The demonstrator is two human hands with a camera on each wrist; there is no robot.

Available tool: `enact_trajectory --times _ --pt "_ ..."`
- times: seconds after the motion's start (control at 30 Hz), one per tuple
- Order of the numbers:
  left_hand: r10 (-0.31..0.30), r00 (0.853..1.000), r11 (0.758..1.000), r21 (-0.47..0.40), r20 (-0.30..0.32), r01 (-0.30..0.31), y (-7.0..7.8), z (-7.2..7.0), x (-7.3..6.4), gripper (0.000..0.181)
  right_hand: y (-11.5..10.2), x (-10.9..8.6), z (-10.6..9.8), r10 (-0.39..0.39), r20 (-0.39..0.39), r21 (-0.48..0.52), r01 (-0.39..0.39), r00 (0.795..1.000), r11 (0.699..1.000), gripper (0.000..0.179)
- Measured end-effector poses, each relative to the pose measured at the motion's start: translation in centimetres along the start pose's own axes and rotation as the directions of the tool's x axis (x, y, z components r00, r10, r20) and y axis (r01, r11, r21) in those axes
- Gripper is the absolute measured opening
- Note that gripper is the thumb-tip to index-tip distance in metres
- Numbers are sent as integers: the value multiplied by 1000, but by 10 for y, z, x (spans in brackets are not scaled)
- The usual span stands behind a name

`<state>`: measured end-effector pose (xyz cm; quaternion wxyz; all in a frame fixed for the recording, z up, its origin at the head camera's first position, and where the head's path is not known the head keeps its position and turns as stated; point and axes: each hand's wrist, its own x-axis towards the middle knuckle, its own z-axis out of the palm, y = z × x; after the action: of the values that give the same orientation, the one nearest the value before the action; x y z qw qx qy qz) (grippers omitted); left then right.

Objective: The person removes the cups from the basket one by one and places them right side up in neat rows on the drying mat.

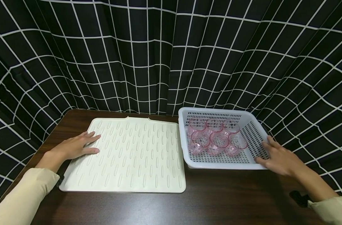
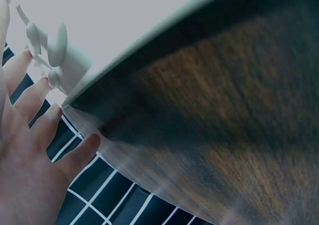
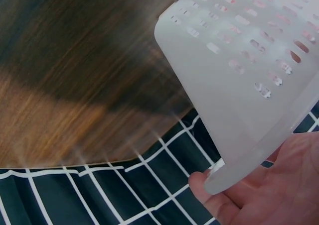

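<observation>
1. The left hand is spread out, palm down, with gaps between the fingers. It lies over the left edge of a white mat. I cannot tell how hard it presses.
2. The mat is flat, with lots of little long bumps. Most of it stretches from the left hand toward the right hand.
3. The right hand is at the near right corner of a white basket. Its fingers touch the rim and reach over it a bit. The rim hides part of them, so I cannot tell if they grip it.
4. The basket has many small holes. It sits just left of the right hand, and its left side is right beside the mat.
5. Six clear pink glasses stand in the basket, in two rows of three, with their mouths up. They are to the left of the right hand, and neither hand touches them.
6. Under both hands is a dark brown wooden table.
7. Past both hands hangs a black curtain with white lines making squares.
8. Pale yellow sleeves cover both arms behind the hands.
</observation>
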<state>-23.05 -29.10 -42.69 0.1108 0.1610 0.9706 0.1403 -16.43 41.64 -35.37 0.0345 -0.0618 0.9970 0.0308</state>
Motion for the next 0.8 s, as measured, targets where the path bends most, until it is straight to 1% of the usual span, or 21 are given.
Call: enact_trajectory --times 0.3,0.4,0.47,0.53,0.6,0.67,0.73,0.8 --pt "4 1000 1000 19 1 -4 0 0 1 91 -4 -2 0 3 -16 7 -3 1000 1000 89" --pt "1 1000 1000 18 3 -1 0 0 2 90 -4 -1 -4 -2 10 8 2 1000 1000 92" --pt "-6 1000 1000 15 8 6 1 -1 3 91 -3 1 -9 -5 45 21 4 999 1000 95" --pt "-12 1000 1000 13 15 11 3 -2 4 91 -1 4 -17 -7 83 48 3 997 999 99" --pt "-16 1000 1000 7 20 16 5 -3 4 92 1 9 -25 -17 103 81 9 995 997 104" --pt "-17 1000 1000 3 22 17 7 -4 4 91 2 14 -33 -31 102 133 17 994 991 107" --pt "-19 1000 1000 0 21 19 7 -4 3 91 2 19 -39 -61 92 196 42 994 980 110" --pt "-20 1000 1000 -1 20 20 8 -4 1 91 2 25 -46 -108 72 270 85 992 959 111"
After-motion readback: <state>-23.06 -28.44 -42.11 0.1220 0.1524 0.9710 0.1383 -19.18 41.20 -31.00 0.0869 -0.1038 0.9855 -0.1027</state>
